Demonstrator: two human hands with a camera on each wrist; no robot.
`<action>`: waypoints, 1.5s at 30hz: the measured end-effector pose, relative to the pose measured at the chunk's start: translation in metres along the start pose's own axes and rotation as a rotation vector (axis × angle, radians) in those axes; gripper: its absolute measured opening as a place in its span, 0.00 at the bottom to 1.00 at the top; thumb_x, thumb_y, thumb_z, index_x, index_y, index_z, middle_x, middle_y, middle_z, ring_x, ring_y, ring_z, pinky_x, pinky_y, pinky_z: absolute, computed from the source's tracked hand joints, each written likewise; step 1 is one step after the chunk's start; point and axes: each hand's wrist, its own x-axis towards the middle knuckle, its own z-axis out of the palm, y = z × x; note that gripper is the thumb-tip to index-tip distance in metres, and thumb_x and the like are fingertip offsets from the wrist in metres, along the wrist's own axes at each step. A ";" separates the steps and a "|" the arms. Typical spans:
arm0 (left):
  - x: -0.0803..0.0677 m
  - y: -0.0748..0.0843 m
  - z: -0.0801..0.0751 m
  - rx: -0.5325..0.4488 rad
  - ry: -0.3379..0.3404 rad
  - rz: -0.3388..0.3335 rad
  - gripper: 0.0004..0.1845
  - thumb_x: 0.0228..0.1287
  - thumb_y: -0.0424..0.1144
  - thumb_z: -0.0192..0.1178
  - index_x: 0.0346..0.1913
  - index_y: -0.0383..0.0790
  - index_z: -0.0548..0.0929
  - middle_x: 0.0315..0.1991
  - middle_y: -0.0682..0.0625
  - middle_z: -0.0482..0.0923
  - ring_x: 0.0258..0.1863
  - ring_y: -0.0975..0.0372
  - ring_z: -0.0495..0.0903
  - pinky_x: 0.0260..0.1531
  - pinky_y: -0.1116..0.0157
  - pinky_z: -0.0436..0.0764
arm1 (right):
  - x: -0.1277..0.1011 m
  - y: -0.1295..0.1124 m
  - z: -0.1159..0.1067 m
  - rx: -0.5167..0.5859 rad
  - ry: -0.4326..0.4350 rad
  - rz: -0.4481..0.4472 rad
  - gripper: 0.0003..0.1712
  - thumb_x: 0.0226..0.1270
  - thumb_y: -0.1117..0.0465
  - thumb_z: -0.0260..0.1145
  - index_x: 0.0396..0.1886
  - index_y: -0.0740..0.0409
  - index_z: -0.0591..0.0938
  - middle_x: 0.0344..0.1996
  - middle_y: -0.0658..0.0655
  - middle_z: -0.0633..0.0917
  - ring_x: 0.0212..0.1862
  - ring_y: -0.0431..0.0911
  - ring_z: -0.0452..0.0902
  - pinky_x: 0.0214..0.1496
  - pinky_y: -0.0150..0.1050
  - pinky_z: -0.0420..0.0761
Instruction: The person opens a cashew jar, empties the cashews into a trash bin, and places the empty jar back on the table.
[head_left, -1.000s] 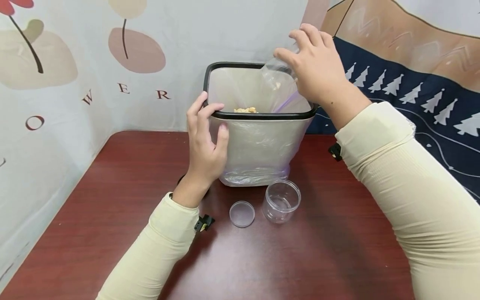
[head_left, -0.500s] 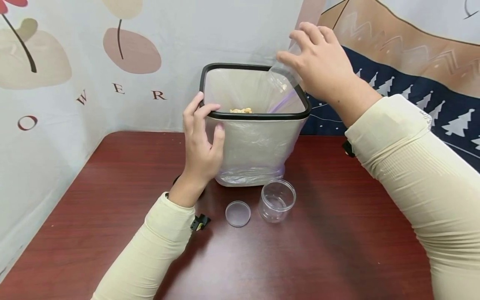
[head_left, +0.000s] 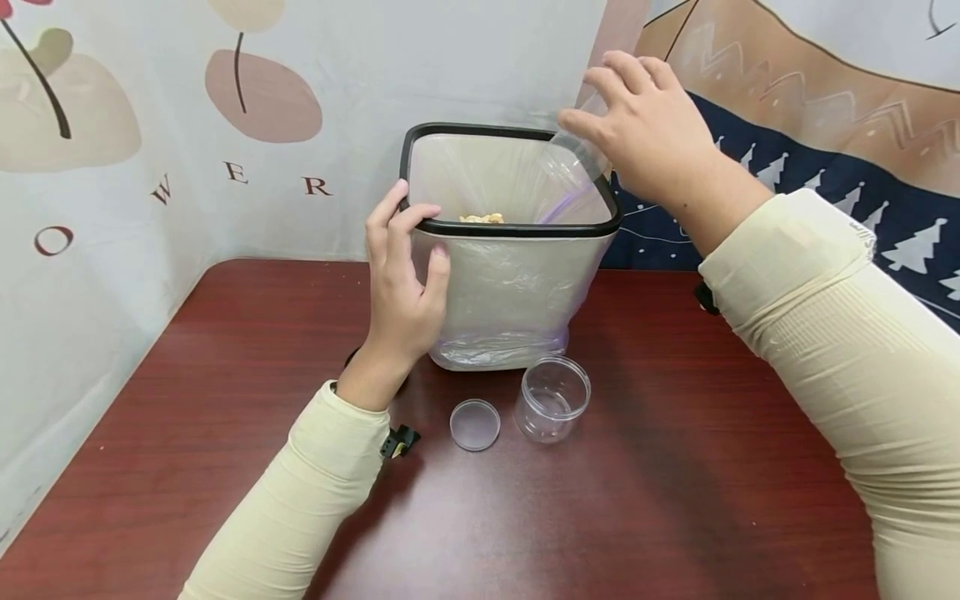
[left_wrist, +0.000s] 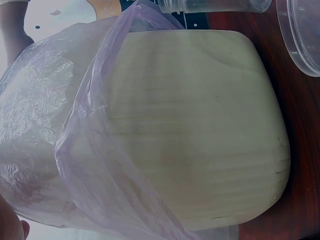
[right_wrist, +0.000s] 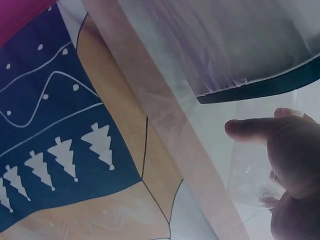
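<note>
1. Head view: the left hand (head_left: 401, 283) grips the near left corner of the bin (head_left: 510, 292), thumb on the front wall and fingers curled over the black rim.
2. The right hand (head_left: 648, 125) holds a clear jar (head_left: 573, 158) tipped over the bin's far right corner, fingers curled round it.
3. The bin stands on the table (head_left: 225, 400), lined with a plastic bag (left_wrist: 75, 150), with pale bits inside.
4. Just before the bin stand a second clear jar (head_left: 551, 398) and a lid (head_left: 475, 424), side by side.
</note>
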 end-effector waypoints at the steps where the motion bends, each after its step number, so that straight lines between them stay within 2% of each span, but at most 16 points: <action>1: 0.000 0.000 0.000 0.001 -0.001 0.001 0.19 0.65 0.35 0.49 0.58 0.38 0.75 0.70 0.37 0.63 0.74 0.56 0.60 0.72 0.56 0.60 | 0.000 0.000 0.000 0.001 -0.010 0.003 0.31 0.67 0.73 0.60 0.68 0.49 0.73 0.70 0.71 0.66 0.76 0.64 0.53 0.77 0.61 0.54; 13: 0.001 0.001 0.001 0.001 0.001 0.011 0.19 0.65 0.35 0.50 0.58 0.38 0.75 0.69 0.37 0.63 0.74 0.56 0.60 0.72 0.56 0.59 | -0.005 0.001 0.002 0.019 0.001 0.012 0.31 0.66 0.74 0.60 0.67 0.49 0.72 0.70 0.71 0.67 0.76 0.64 0.53 0.77 0.62 0.55; 18: 0.001 0.003 0.002 -0.002 -0.012 0.007 0.19 0.65 0.34 0.50 0.58 0.38 0.75 0.70 0.37 0.63 0.74 0.56 0.60 0.72 0.56 0.60 | -0.014 0.001 0.009 0.107 0.073 0.050 0.26 0.71 0.71 0.55 0.66 0.50 0.72 0.68 0.70 0.70 0.74 0.64 0.57 0.73 0.64 0.59; 22: 0.002 0.005 0.003 -0.002 -0.013 0.004 0.19 0.64 0.34 0.50 0.58 0.38 0.75 0.70 0.37 0.63 0.75 0.57 0.60 0.73 0.56 0.59 | -0.021 0.003 0.017 0.177 0.115 0.128 0.27 0.69 0.70 0.56 0.67 0.49 0.71 0.66 0.68 0.70 0.72 0.63 0.58 0.70 0.66 0.62; 27: 0.002 0.006 0.003 -0.004 -0.013 -0.002 0.20 0.64 0.34 0.50 0.58 0.39 0.75 0.70 0.37 0.63 0.75 0.57 0.60 0.73 0.56 0.59 | -0.029 0.002 0.026 0.255 0.154 0.234 0.33 0.64 0.67 0.66 0.68 0.48 0.69 0.65 0.68 0.70 0.71 0.63 0.58 0.65 0.66 0.66; 34: 0.002 0.005 0.002 0.000 -0.004 0.007 0.20 0.64 0.33 0.51 0.58 0.38 0.75 0.70 0.37 0.63 0.74 0.57 0.60 0.73 0.56 0.59 | -0.036 -0.005 0.033 0.386 0.150 0.431 0.40 0.64 0.62 0.69 0.74 0.46 0.64 0.69 0.67 0.67 0.73 0.61 0.55 0.66 0.65 0.67; 39: 0.001 0.006 0.002 0.010 -0.009 0.007 0.20 0.63 0.33 0.51 0.58 0.38 0.75 0.69 0.37 0.63 0.74 0.56 0.60 0.73 0.56 0.59 | -0.042 -0.010 0.038 0.460 0.183 0.515 0.41 0.63 0.61 0.70 0.74 0.46 0.64 0.68 0.66 0.68 0.72 0.60 0.56 0.69 0.62 0.67; 45: 0.002 0.006 0.003 0.011 -0.010 0.008 0.20 0.64 0.33 0.51 0.59 0.39 0.75 0.70 0.38 0.63 0.74 0.56 0.60 0.73 0.56 0.59 | -0.046 -0.011 0.041 0.541 0.179 0.604 0.42 0.63 0.58 0.71 0.75 0.44 0.63 0.69 0.64 0.67 0.73 0.57 0.54 0.70 0.59 0.67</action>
